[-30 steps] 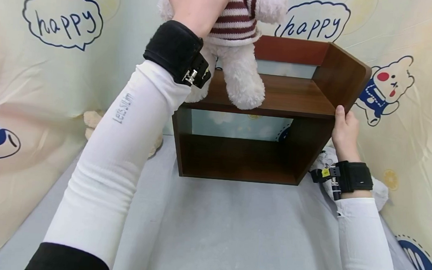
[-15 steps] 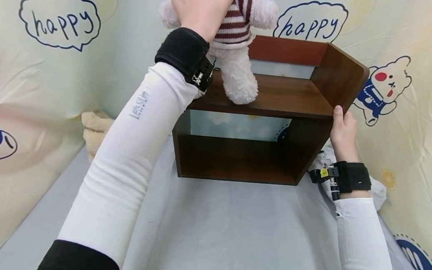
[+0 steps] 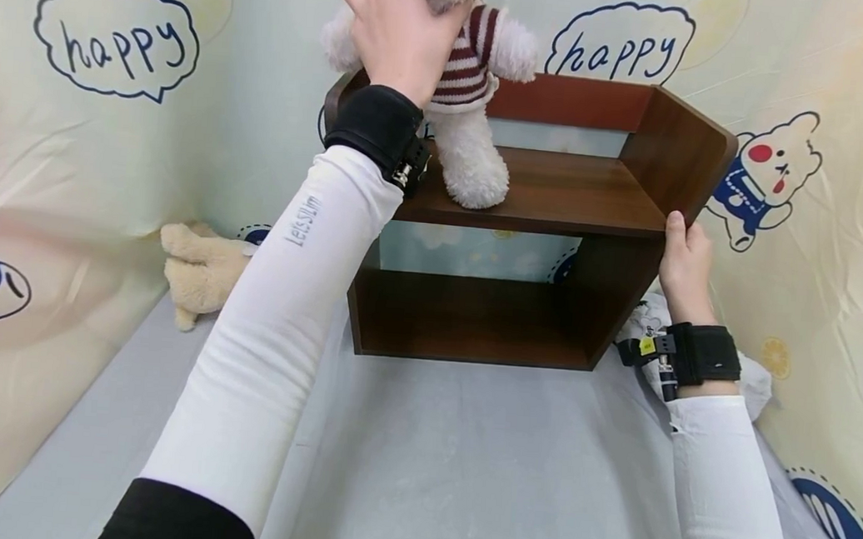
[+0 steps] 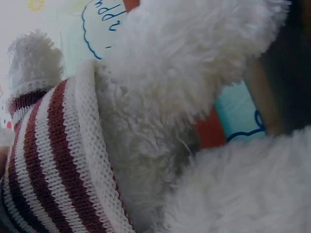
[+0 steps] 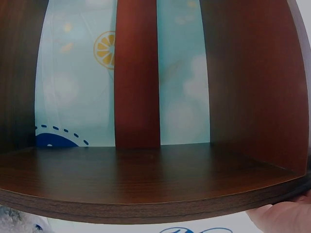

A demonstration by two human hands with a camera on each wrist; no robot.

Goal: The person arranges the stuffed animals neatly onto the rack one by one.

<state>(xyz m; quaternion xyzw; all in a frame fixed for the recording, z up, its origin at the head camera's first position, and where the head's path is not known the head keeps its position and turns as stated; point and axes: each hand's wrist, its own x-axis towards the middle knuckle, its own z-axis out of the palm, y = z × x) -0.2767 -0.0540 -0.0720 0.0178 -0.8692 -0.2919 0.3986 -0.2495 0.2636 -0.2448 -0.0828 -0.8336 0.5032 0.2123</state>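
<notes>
A fluffy white teddy bear (image 3: pixel 469 159) in a maroon-and-white striped sweater is upright at the upper level of a dark brown wooden shelf (image 3: pixel 569 179); its head is cut off by the top of the head view. My left hand (image 3: pixel 402 38) grips it around the chest, just under the head. One leg hangs over the upper board, but whether it touches cannot be told. In the left wrist view the striped sweater (image 4: pixel 58 160) and furry legs fill the picture. My right hand (image 3: pixel 690 267) holds the front edge of the shelf's right side panel, thumb in front.
A tan plush toy (image 3: pixel 202 270) lies left of the shelf, partly behind my left sleeve. Something white and soft (image 3: pixel 757 388) lies behind my right wrist. A grey cloth (image 3: pixel 463 464) covers the surface; printed curtains (image 3: pixel 109 155) hang around it.
My left hand has come down and slightly right, tilting the teddy bear's body lower and more upright. The tan plush toy shows more from behind my arm. My right hand stays put.
</notes>
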